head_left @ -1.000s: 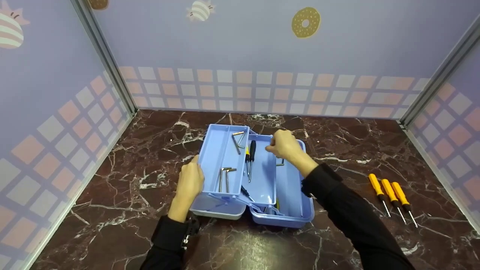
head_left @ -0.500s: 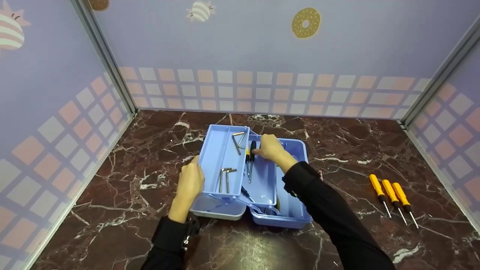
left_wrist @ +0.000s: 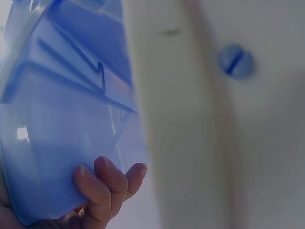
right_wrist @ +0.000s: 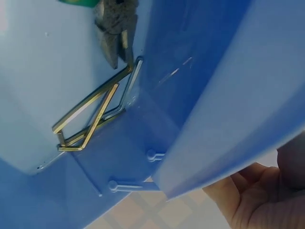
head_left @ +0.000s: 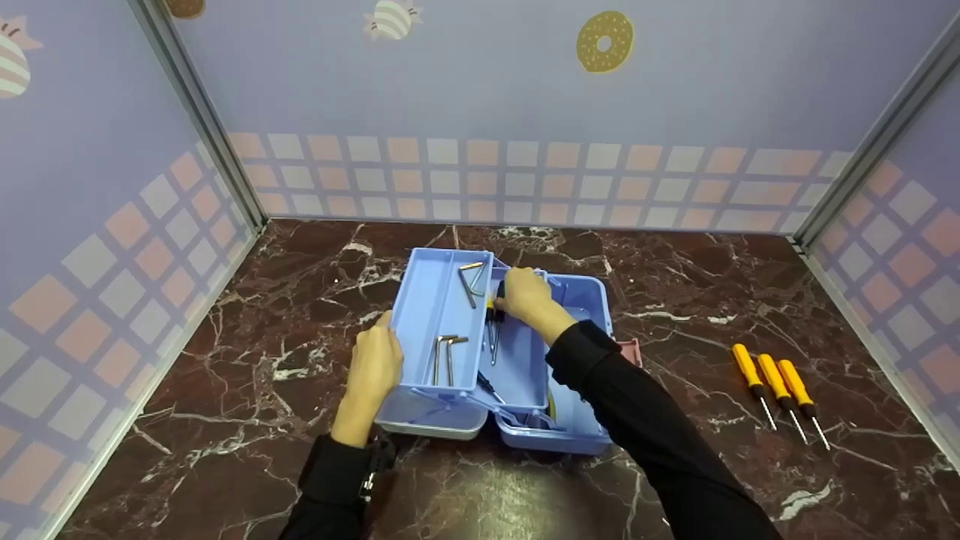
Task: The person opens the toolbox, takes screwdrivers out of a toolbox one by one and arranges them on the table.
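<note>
A light-blue cantilever toolbox stands unfolded on the marbled table. My left hand holds the left side of its raised tray; in the left wrist view, curled fingers wrap under blue plastic. My right hand is over the back of the middle tray, thumb and fingers closed at a black-handled screwdriver, mostly covering the handle. Beside it lies a yellow-and-black screwdriver. Hex keys lie in the raised tray. The right wrist view shows my right hand beyond the tray wall.
Three yellow-handled screwdrivers lie on the table to the right. Pliers and several hex keys lie in the deep compartment. A pinkish part shows right of the box. Patterned walls enclose the table.
My right hand has moved left, from the deep compartment's side of the middle tray's edge to the black-handled screwdriver. My left hand has kept its hold on the raised tray. The view has shifted slightly.
</note>
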The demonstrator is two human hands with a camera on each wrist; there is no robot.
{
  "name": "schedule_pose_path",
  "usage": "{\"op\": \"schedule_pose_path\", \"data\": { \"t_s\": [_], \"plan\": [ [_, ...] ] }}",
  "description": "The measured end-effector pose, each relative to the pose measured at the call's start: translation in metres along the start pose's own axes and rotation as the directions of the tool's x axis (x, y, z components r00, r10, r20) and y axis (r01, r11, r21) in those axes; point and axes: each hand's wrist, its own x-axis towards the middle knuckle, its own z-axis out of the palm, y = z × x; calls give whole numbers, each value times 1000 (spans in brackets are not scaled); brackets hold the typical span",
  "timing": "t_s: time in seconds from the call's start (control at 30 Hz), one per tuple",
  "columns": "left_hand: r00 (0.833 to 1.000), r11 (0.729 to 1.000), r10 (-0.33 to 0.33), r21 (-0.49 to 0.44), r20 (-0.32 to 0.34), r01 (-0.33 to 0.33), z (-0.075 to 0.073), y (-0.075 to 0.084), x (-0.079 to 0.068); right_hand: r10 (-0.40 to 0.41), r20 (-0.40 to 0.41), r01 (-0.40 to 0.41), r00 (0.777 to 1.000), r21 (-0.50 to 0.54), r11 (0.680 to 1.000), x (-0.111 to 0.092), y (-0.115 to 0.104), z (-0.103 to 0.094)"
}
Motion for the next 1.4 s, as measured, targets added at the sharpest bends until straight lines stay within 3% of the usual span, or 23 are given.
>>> {"op": "schedule_pose_path", "data": {
  "t_s": [0.2,0.33,0.57,0.87,0.97,1.17,1.4],
  "plan": [
    [1000,1000,-9,-8,11,10,0,0,-1,-14,-70,11,997,-45,999,-7,-8,3],
    [1000,1000,1,-7,0,-1,0,0,-1,-17,-92,15,996,-20,1000,-10,-9,3],
    [1000,1000,-13,-7,10,13,0,0,0,-3,-38,6,999,67,998,-11,-5,-4],
    [1000,1000,-11,9,14,11,-1,-1,0,21,-31,-15,999,193,981,-12,1,-35],
    [1000,1000,-11,13,5,11,-2,0,1,7,-59,4,998,183,983,-14,5,-49],
    [1000,1000,-11,15,1,11,-2,1,1,13,-118,6,993,160,987,-18,22,-74],
    [1000,1000,-24,15,14,24,-1,1,0,55,-157,-32,986,145,989,-25,64,-89]
  ]
}}
